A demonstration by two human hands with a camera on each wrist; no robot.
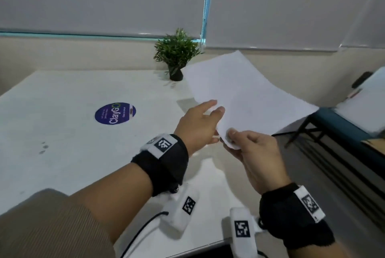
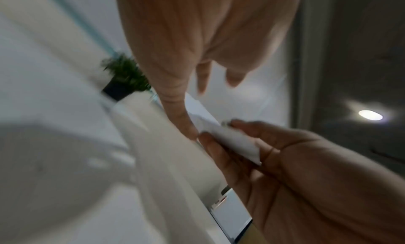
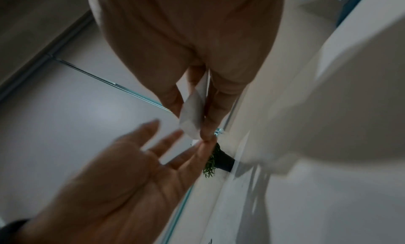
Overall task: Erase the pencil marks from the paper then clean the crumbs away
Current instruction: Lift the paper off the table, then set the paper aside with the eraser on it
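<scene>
Paper (image 1: 245, 91): lifted past desk (image 1: 62, 153) right edge
Right hand (image 1: 256, 153): pinches corner
Left hand (image 1: 200, 122): fingers straight, apart
Risk: one-corner pinch may slip or tear

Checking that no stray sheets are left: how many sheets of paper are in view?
1. The paper is lifted off the table, beside its right edge, pinched at its near corner by the right hand, with the open left hand against it. Others may lie out of frame.
</scene>
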